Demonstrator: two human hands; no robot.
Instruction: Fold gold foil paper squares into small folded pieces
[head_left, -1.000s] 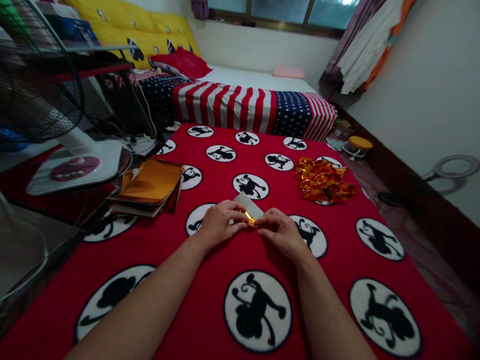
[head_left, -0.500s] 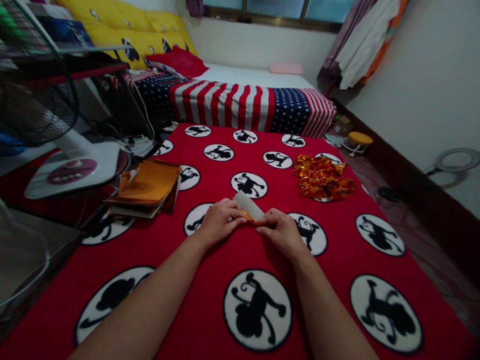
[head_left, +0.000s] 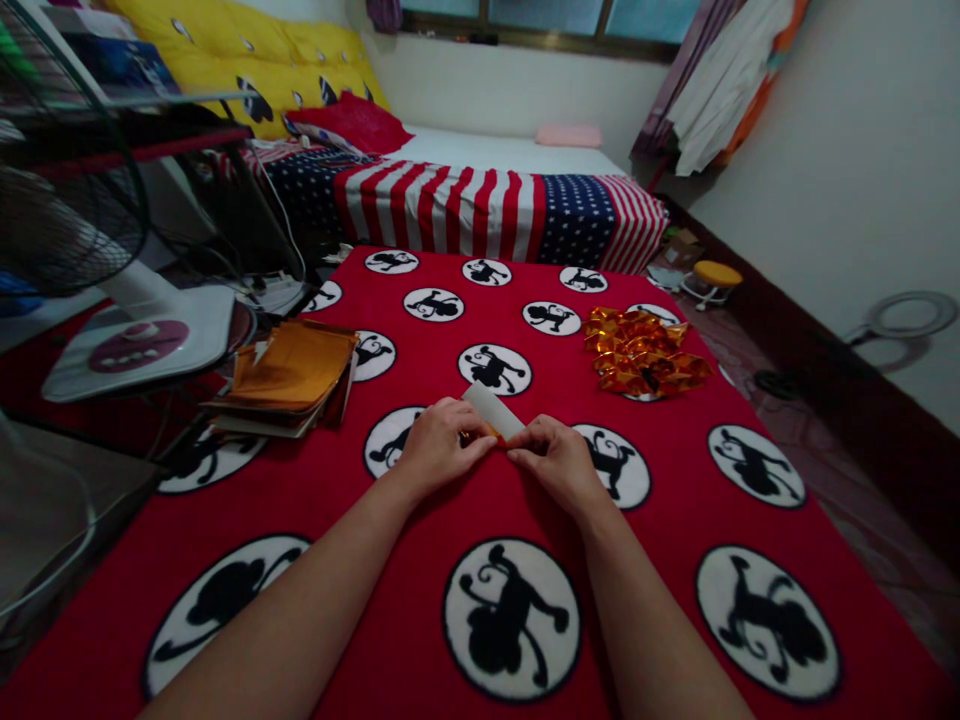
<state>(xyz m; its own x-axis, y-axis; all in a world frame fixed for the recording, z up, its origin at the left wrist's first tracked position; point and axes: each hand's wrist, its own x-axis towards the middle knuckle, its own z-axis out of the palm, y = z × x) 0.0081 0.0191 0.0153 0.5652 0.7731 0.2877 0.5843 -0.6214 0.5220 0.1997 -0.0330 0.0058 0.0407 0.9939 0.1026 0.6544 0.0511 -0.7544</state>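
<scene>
Between my two hands a sheet of foil paper, white-grey on its upper face and shiny gold on the folded part, rests on the red blanket. My left hand is closed on its left end, thumb and fingers pinching the gold fold. On the right end, my right hand pinches the near corner between thumb and fingertips. Part of the fold is hidden under the fingers. To the far right lies a heap of folded gold foil pieces. A stack of gold paper sheets sits on the left.
Left of the blanket stands a white fan beside a dark shelf with cables. Beyond the blanket's far edge is a bed with a striped, starred cover. A yellow stool and a ring-shaped lamp are on the right.
The gold side of the paper has been folded over further, so the white part showing is a narrower strip. Both hands stay pinched at its ends. The view has shifted slightly.
</scene>
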